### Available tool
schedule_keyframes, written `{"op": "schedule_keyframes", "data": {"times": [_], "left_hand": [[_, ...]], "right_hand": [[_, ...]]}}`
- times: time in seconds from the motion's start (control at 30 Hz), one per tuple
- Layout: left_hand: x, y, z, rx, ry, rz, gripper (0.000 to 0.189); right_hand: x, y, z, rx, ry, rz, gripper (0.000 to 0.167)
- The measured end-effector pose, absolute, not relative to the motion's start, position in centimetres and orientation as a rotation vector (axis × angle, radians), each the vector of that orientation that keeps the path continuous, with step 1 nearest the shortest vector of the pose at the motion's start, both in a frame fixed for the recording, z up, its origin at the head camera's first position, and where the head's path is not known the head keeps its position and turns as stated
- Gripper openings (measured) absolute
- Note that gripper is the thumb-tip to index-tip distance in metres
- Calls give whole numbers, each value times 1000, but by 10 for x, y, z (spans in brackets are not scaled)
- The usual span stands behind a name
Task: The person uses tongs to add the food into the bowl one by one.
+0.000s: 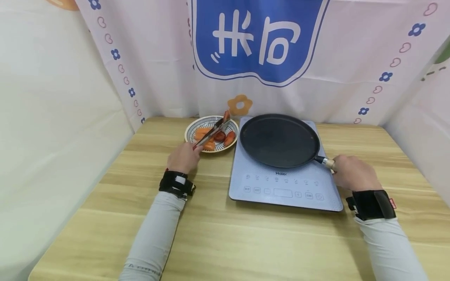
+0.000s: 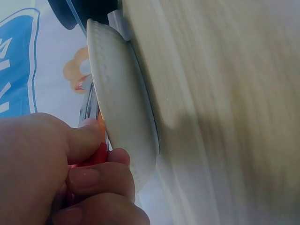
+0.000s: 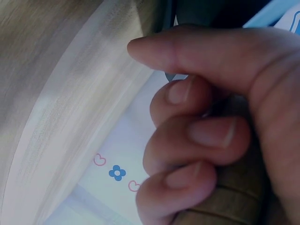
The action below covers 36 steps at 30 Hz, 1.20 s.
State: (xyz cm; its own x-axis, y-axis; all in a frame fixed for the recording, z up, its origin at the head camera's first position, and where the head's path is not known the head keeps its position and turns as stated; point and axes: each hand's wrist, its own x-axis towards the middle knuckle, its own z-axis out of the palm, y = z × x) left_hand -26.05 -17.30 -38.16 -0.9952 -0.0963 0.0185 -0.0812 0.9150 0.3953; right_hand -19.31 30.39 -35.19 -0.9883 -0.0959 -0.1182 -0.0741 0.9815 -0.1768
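My left hand (image 1: 184, 157) grips the red end of 1 pair of metal tongs (image 1: 215, 127), thumb against curled fingers. The long axis of the tongs runs diagonally: grip end near me, tips pointing away and to the right, above the plate (image 1: 191, 127). At the tips stands 1 reddish piece (image 1: 226, 115), its long axis directed mostly away from me. The plate rests on the tabletop (image 1: 281, 238) and carries orange sticks (image 1: 209, 146), with 2 further reddish pieces (image 1: 229, 138) on its right side. Just right of the plate, 1 flat cooker (image 1: 281, 195) lies with its control panel toward me. The round black pan (image 1: 279, 140) sits on the far part of the cooker. The pan handle (image 1: 328, 162) leaves the near right edge; its long axis points right and slightly toward me. My right hand (image 1: 356, 172) is closed around the handle, 3 fingers curled over its wooden section.
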Motion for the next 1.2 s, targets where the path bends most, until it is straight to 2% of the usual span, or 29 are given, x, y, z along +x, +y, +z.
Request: {"op": "schedule_keyframes", "data": {"times": [0.33, 0.7, 1.2], "left_hand": [[-263, -174, -387, 123, -3035, -659, 50], [-262, -185, -383, 190, -3044, -652, 52], [-254, -190, -369, 151, -3015, -746, 50]], "right_hand": [[-191, 311, -355, -130, 2999, -292, 7], [-191, 310, -356, -125, 2988, -284, 5], [-191, 304, -352, -135, 2986, -294, 3]]}}
